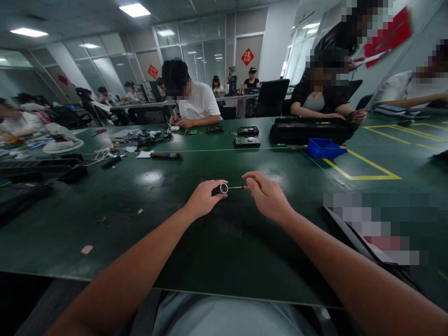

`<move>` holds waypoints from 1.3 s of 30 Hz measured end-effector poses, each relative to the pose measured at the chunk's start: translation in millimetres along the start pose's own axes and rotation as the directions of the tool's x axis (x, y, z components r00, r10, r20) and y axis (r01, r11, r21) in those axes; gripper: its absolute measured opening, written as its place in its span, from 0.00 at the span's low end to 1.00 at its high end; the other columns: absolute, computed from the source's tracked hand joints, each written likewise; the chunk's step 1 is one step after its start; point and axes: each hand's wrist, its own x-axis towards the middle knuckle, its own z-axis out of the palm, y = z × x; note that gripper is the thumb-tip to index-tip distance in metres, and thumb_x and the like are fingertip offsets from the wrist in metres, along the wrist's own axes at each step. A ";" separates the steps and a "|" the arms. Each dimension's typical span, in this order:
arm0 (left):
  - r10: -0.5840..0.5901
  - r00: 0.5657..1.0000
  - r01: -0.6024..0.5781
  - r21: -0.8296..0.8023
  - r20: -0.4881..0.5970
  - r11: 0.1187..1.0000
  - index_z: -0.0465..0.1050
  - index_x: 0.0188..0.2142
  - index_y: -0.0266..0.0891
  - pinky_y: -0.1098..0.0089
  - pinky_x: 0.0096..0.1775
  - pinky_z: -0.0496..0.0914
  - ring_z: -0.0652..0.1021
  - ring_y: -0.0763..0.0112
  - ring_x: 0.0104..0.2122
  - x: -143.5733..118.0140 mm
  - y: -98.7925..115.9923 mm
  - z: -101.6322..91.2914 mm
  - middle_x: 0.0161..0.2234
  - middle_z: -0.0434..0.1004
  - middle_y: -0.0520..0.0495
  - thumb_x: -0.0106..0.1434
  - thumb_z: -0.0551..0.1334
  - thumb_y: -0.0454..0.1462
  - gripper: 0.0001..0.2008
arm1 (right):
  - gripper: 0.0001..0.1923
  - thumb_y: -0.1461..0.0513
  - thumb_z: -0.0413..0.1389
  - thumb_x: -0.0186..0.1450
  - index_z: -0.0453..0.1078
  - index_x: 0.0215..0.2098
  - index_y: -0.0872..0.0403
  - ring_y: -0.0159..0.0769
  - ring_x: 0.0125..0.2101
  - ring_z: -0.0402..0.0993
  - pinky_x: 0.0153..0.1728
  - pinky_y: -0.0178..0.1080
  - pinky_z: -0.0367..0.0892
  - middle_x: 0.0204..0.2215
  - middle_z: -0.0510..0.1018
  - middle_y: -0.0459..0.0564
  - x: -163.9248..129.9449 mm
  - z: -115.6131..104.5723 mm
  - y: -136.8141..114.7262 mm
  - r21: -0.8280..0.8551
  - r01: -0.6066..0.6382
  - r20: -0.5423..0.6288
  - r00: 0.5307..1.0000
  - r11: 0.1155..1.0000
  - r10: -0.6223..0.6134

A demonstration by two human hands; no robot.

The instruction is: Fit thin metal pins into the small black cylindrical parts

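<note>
Over the middle of the green table, my left hand is closed around a small dark cylinder with a bright ring at its end. My left fingers hide most of its body. Just to the right, my right hand grips the red handle of a thin screwdriver. Its metal shaft points left, with the tip at or very near the ringed end. Whether the tip touches it, I cannot tell.
Hard drives and a blue plastic tray lie farther back. Tangled cables and a long dark tool are at the back left. A blurred-out flat item rests at right. Co-workers sit across the table.
</note>
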 end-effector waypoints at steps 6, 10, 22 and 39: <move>-0.026 1.000 0.026 0.007 0.001 1.000 0.73 0.54 0.44 0.56 0.53 0.67 0.75 0.58 0.49 0.4 1.0 0.7 0.50 0.77 0.45 0.63 0.66 0.39 0.19 | 0.11 0.53 0.55 0.65 0.71 0.38 0.52 0.39 0.34 0.76 0.38 0.44 0.69 0.32 0.79 0.50 3.9 6.7 5.1 0.322 -0.087 -0.077 0.990 0.943 0.118; -0.003 1.000 0.003 0.006 0.000 1.000 0.72 0.55 0.45 0.57 0.53 0.67 0.75 0.59 0.49 -0.1 1.8 -0.4 0.50 0.77 0.46 0.64 0.66 0.38 0.20 | 0.14 0.51 0.56 0.65 0.72 0.36 0.53 0.37 0.32 0.76 0.40 0.45 0.72 0.30 0.78 0.49 6.9 16.4 12.7 0.557 -0.159 -0.063 0.971 0.815 0.232; 0.084 0.995 -0.087 0.056 0.053 0.995 0.71 0.55 0.46 0.56 0.56 0.63 0.75 0.61 0.51 3.2 0.0 -0.8 0.50 0.78 0.46 0.64 0.65 0.38 0.19 | 0.15 0.48 0.57 0.63 0.69 0.31 0.51 0.35 0.27 0.71 0.34 0.43 0.74 0.27 0.72 0.47 14.4 17.5 25.9 0.686 -0.265 -0.069 0.903 0.677 0.423; 0.107 0.992 -0.115 0.120 0.069 0.986 0.70 0.58 0.46 0.57 0.53 0.64 0.75 0.61 0.49 0.7 0.8 -1.1 0.49 0.78 0.47 0.65 0.65 0.39 0.21 | 0.12 0.53 0.48 0.71 0.68 0.38 0.50 0.39 0.32 0.78 0.35 0.41 0.67 0.29 0.80 0.49 -2.7 9.8 2.3 0.087 0.046 -0.175 0.984 0.995 -0.030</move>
